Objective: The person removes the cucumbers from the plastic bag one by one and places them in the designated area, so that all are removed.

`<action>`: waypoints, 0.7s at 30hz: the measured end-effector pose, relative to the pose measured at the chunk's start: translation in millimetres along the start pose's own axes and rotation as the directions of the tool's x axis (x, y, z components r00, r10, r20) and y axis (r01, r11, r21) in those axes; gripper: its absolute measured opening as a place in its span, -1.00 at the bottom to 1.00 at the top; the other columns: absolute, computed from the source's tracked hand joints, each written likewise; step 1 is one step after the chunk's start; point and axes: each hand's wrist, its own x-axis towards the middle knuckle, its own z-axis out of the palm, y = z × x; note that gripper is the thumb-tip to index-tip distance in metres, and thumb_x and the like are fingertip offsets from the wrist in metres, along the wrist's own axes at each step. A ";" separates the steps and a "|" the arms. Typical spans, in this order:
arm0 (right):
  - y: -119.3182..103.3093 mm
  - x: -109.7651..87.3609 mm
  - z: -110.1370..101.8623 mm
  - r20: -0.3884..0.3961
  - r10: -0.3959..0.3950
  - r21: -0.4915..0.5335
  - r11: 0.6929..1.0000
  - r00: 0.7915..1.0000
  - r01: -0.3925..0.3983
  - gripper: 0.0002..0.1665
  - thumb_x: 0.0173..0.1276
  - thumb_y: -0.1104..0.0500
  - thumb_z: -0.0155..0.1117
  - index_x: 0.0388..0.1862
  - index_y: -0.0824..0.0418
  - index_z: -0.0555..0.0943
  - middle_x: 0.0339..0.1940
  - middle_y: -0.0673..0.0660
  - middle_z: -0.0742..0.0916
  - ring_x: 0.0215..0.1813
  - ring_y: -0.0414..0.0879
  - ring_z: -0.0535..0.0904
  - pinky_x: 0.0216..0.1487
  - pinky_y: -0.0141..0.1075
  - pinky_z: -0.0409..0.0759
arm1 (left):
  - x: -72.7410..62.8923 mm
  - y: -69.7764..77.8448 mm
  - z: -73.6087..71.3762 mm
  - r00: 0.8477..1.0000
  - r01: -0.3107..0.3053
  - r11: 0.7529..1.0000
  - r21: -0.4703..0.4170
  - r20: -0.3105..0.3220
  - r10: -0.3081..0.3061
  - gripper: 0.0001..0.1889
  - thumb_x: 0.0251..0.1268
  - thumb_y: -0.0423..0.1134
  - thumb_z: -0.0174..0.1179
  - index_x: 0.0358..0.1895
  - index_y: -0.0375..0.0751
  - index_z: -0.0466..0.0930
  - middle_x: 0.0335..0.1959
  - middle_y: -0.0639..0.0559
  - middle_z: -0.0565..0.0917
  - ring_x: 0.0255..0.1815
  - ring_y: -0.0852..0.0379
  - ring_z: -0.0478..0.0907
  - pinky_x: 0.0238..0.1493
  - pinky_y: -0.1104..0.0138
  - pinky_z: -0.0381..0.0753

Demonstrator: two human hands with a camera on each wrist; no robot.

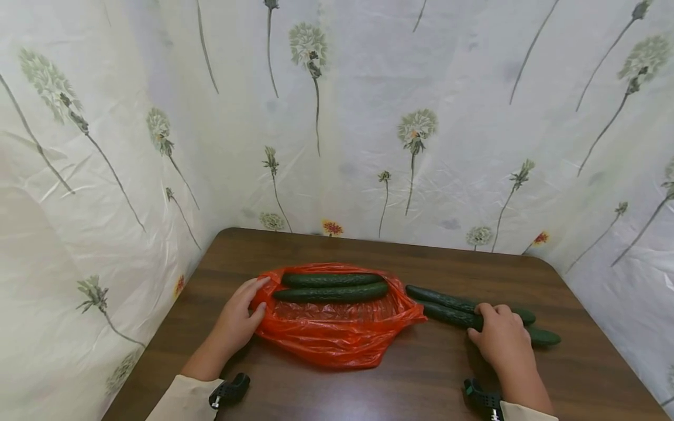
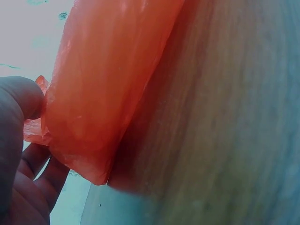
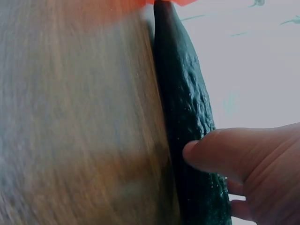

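A red plastic bag (image 1: 326, 342) lies with its mouth spread wide, and two dark green cucumbers (image 1: 332, 292) rest side by side in it. At the bag's left end my left hand (image 1: 239, 313) pinches the rim between thumb and fingers; the left wrist view shows the thin red film (image 2: 108, 93) running from that hand. To the right of the bag, two more cucumbers (image 1: 447, 314) lie together on the table. My right hand (image 1: 502, 339) grips across them from above, its thumb against the near cucumber (image 3: 183, 89). Its other fingers are partly hidden behind that cucumber in the right wrist view.
The brown wooden table (image 1: 421, 380) has rounded far corners. White sheeting (image 1: 358, 117) printed with dandelions hangs behind it and at both sides. Black wrist cameras (image 1: 229, 390) are strapped over both sleeves.
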 end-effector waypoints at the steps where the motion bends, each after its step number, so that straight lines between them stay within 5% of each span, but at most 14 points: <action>1: -1.3 -0.1 0.4 -0.009 0.004 0.007 1.000 1.000 -0.004 -0.29 0.38 -0.03 0.48 0.34 0.32 0.50 0.28 0.57 0.46 0.20 0.55 0.39 -0.06 0.39 0.48 | 0.3 0.0 0.0 1.000 -0.001 1.000 0.004 0.000 0.001 -0.39 0.38 -0.44 0.29 0.49 -0.14 0.47 0.44 -0.22 0.50 0.44 -0.26 0.47 0.40 -0.18 0.49; 9: -25.9 -0.7 3.6 -0.119 0.026 0.098 0.995 0.993 -0.014 -0.41 0.52 0.01 0.26 0.35 0.36 0.52 0.29 0.55 0.49 0.22 0.52 0.41 0.03 0.41 0.47 | 1.8 0.6 -2.2 1.000 -0.010 1.000 0.020 -0.001 0.010 -0.40 0.37 -0.43 0.30 0.48 -0.14 0.48 0.43 -0.22 0.51 0.42 -0.26 0.49 0.37 -0.18 0.51; 16: -46.1 -0.7 5.2 -0.277 -0.030 0.104 0.993 0.960 0.061 -0.52 0.52 0.07 0.25 0.24 0.37 0.60 0.16 0.50 0.60 0.14 0.47 0.52 0.00 0.36 0.53 | 3.8 1.3 -3.5 1.000 0.000 1.000 0.018 0.017 0.000 -0.40 0.40 -0.41 0.29 0.49 -0.12 0.46 0.45 -0.20 0.49 0.44 -0.25 0.47 0.40 -0.17 0.49; 21: -60.0 0.0 4.2 -0.294 -0.076 0.118 0.986 0.953 0.116 -0.53 0.51 0.08 0.25 0.24 0.37 0.60 0.16 0.47 0.62 0.15 0.44 0.55 0.02 0.35 0.55 | 1.3 -1.0 0.3 1.000 -0.010 1.000 0.011 0.011 0.010 -0.40 0.39 -0.42 0.30 0.48 -0.14 0.47 0.44 -0.21 0.50 0.44 -0.25 0.48 0.39 -0.18 0.51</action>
